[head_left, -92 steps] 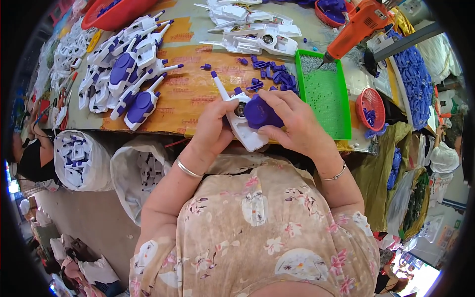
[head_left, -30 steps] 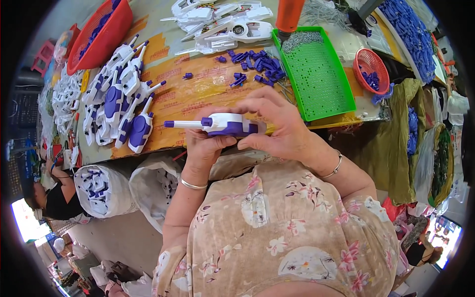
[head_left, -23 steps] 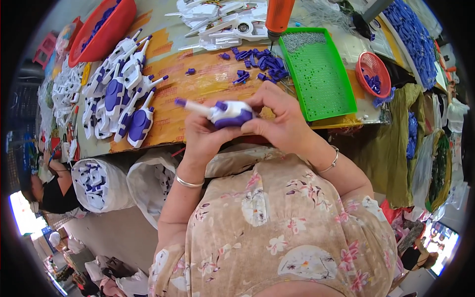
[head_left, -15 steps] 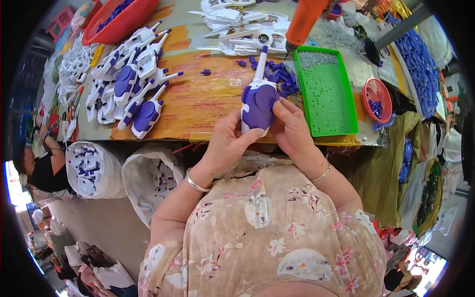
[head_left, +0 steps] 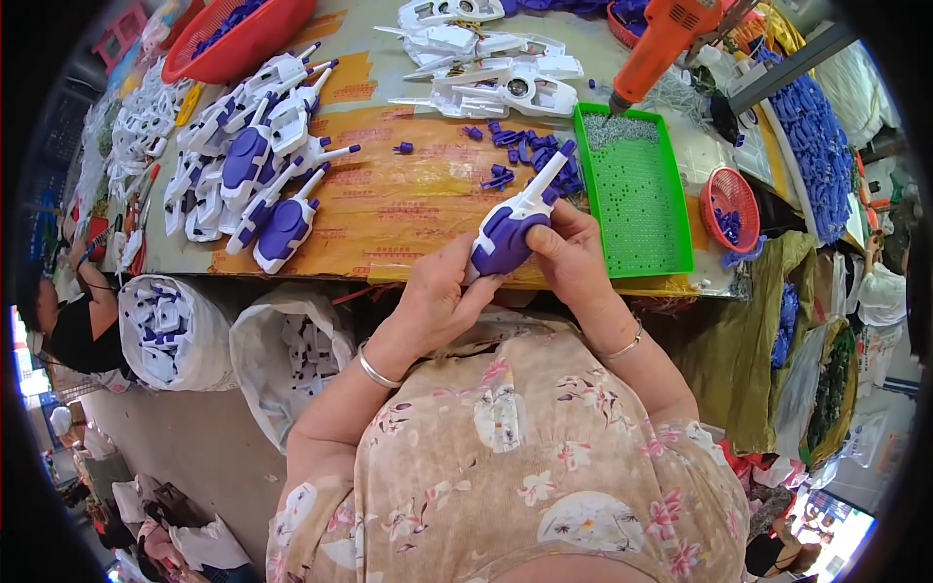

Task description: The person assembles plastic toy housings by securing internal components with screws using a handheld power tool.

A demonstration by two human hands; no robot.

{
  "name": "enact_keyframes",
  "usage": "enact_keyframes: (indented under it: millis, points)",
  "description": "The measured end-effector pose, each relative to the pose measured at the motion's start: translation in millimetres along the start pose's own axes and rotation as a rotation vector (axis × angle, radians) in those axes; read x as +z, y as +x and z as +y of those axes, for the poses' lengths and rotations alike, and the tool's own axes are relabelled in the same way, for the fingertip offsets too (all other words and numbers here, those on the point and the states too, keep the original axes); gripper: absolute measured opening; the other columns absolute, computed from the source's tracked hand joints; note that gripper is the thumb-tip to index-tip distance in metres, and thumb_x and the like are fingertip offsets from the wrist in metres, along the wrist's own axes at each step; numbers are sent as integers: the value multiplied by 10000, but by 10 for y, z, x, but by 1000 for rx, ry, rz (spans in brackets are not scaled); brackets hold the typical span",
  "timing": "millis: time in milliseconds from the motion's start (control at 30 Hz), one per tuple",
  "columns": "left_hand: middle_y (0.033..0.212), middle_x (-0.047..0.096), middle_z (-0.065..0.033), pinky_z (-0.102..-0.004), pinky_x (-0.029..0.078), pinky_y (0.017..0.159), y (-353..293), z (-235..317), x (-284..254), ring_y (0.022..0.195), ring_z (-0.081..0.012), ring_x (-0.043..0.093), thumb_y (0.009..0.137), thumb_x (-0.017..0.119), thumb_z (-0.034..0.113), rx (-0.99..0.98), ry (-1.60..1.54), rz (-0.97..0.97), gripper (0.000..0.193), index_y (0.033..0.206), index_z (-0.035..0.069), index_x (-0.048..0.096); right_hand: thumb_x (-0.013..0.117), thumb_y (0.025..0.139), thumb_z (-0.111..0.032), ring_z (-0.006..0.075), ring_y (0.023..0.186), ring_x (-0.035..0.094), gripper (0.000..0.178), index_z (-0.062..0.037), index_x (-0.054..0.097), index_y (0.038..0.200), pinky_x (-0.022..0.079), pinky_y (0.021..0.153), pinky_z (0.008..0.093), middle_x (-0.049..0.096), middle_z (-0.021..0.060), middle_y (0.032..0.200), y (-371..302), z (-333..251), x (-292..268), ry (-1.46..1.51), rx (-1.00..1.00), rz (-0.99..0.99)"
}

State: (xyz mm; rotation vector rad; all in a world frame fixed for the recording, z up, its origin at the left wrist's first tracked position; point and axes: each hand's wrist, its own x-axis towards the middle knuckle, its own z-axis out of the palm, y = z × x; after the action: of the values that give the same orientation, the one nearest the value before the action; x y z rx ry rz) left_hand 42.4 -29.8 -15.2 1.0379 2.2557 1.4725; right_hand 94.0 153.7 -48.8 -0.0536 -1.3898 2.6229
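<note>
Both my hands hold one white and purple toy handset (head_left: 512, 225) over the table's near edge, its thin antenna pointing up and to the right. My left hand (head_left: 439, 294) grips its lower left side. My right hand (head_left: 571, 257) clasps its right side, thumb on the purple body. Small loose purple parts (head_left: 515, 155) lie on the orange table top (head_left: 408, 199) just beyond it. A green tray (head_left: 637, 194) of small screws sits right of my right hand.
Finished handsets (head_left: 258, 175) lie in rows at the left. White shells (head_left: 486, 68) lie at the back. An orange power screwdriver (head_left: 656, 44) hangs over the tray. A small red basket (head_left: 729, 209), a large red basket (head_left: 228, 44) and bags of parts (head_left: 170, 330) stand around.
I turned the handset over in both hands, from lying sideways with its antenna to the left to standing with the antenna up and right. My view shifted slightly.
</note>
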Motion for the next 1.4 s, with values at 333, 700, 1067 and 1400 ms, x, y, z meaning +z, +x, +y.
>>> enact_keyframes:
  millis: [333, 700, 1067, 1400]
  points:
    - [809, 569, -30, -216, 425, 618, -72, -126, 18, 678, -69, 491, 805, 654, 30, -92, -316, -56, 372, 1149, -5, 519, 706, 799, -60, 114, 960, 578, 407, 22, 561, 1170, 471, 866, 269, 619, 47, 1074, -64, -18, 130, -108, -56, -16]
    - [1046, 599, -40, -230, 471, 810, 36, -184, -15, 932, -87, 562, 803, 601, -86, -189, -810, -91, 429, 1212, -15, 494, 661, 805, 3, 85, 884, 566, 340, 12, 552, 1127, 483, 788, 243, 613, 23, 986, -49, -109, 173, -244, -29, -16]
    - [925, 615, 3, -226, 473, 754, 39, -284, -179, 828, -60, 561, 784, 641, 7, -208, -746, -9, 290, 1069, 3, 586, 549, 839, -2, 111, 826, 527, 340, 37, 513, 1174, 447, 771, 231, 546, 20, 961, -80, -22, 232, -605, -153, 156]
    - [829, 595, -141, -426, 492, 637, 619, -549, -2155, 752, -336, 585, 738, 582, 102, 152, 1012, 815, 242, 979, 85, 592, 670, 747, 16, 290, 666, 602, 146, 4, 609, 879, 483, 587, 318, 605, 148, 799, -243, 46, 106, -1208, -492, -60]
